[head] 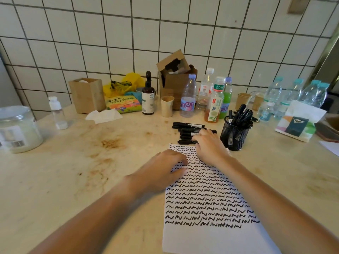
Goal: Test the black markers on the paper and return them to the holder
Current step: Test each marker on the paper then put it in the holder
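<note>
**Hands meeting markers at a stained countertop**

A person's right hand (209, 143) is reaching over the top edge of a sheet of paper (211, 235) and lying on a row of black markers (189, 125) that are resting flat on the counter (73, 180), just left of a black mesh holder (234, 136). The fingers are curling down onto the nearest markers; whether they are actually pinching one cannot be told, since the back of the hand is covering the contact. The left hand (165, 169) is resting on the upper left part of the paper, fingers loosely bent and close together, thumb tucked towards the sheet, holding nothing.

The paper is lying in front of the person, filled almost to the bottom with rows of short black squiggles. More black markers are standing upright and tilted in the holder, which is sitting just beside the paper's top right corner.

Behind the markers, drink bottles (214, 103) are crowding the tiled wall alongside an open cardboard box (174, 79), a dark pump bottle (148, 96) and a paper cup (167, 106). A wooden box (88, 96) and a clear plastic jar (18, 129) are standing further left.
</note>
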